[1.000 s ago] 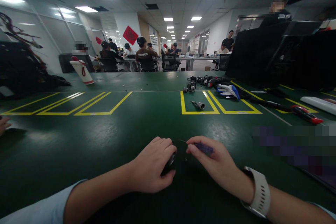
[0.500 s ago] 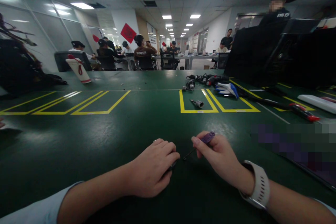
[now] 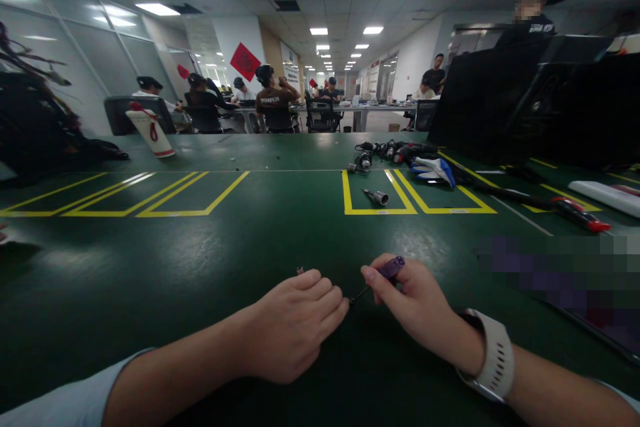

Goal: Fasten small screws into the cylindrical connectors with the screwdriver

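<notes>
Aslant through the right grip [image 3: 414, 297], a purple-handled screwdriver [image 3: 392, 268].

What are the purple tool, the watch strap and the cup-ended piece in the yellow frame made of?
Purple tool: handle probably plastic, evenly coloured with a slight sheen; the thin, straight, dark shaft is likely metal.
Strap: perhaps silicone or rubber, pale and matte, with a row of slots.
Cup-ended piece: likely metal, grey with bright highlights.

Pale blue sleeves [image 3: 70, 388]; off-white watch strap [image 3: 490, 343], dark slots, right wrist [image 3: 465, 341].
</notes>
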Tool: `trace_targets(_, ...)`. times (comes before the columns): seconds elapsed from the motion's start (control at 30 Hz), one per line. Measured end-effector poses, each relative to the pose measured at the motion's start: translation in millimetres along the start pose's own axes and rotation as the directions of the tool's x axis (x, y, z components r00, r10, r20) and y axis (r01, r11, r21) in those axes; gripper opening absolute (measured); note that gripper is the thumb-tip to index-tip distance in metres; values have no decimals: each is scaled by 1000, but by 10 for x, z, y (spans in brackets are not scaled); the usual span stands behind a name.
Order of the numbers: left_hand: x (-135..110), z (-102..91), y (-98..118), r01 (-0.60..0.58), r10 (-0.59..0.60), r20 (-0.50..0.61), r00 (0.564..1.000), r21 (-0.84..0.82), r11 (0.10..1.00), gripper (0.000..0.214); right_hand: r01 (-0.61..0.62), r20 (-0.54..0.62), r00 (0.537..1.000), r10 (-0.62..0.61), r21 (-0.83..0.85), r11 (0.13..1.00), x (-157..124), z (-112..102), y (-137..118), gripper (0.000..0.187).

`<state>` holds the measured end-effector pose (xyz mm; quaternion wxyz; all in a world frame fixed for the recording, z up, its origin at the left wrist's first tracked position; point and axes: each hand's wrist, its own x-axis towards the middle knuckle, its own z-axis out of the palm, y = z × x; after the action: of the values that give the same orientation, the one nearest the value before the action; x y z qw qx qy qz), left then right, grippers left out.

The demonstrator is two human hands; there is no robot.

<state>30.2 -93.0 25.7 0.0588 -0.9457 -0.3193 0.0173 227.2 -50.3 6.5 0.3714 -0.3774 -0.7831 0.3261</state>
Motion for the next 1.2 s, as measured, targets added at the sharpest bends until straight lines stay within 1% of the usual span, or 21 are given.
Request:
trace_targets(0.13,-3,-75,-15,41,-38,41,998,-77,996,25,-105,-15,994,104,-24,994,31,-35,13,33)
trace_targets(0.23,-5,-118,-30,60,-50,69,996,-142,988,19,-220,-8,975,220,26,975,69,-58,36,32)
trace_targets(0.3,-9,-124,-37,44,-36,59,998,-144,989,18,-275,6,961,275,76,958,89,-64,51,31)
trace_targets(0.37,-16,-116,-41,14,-12,22,1000,-103,995,19,-298,16,954,298,113,948,95,-61,60,30)
trace_targets(0.47,-28,-103,-50,-13,13,0,1000,-52,999,21,-279,14,960,280,132,951,85,-49,52,32)
trace_targets(0.67,-60,-90,-77,-40,41,-40,998,23,999,27,-200,0,980,201,80,976,55,-49,17,33)
trace_targets(0.8,-80,-119,-82,-48,47,-20,999,-45,998,25,-176,5,984,176,34,984,46,-55,5,34)
trace_targets(0.9,-101,-155,-128,31,-34,-18,999,-171,985,24,-177,2,984,177,10,984,53,-57,-7,35)
trace_targets(0.97,-116,-153,-198,95,-104,-11,995,-325,941,27,-214,7,977,214,12,977,69,-64,-1,35)
trace_targets(1.0,-122,-138,-244,126,-138,0,990,-418,899,29,-245,15,969,245,25,969,81,-71,10,34)
trace_targets(1.07,-130,-85,-348,195,-212,39,976,-585,787,31,-309,44,951,307,72,948,108,-90,48,34)
trace_targets(1.13,-130,-19,-449,264,-279,96,955,-700,664,30,-362,69,932,356,127,923,136,-113,94,33)
trace_targets(1.2,-125,34,-529,279,-300,125,946,-787,550,30,-381,85,924,372,170,909,156,-132,121,32)
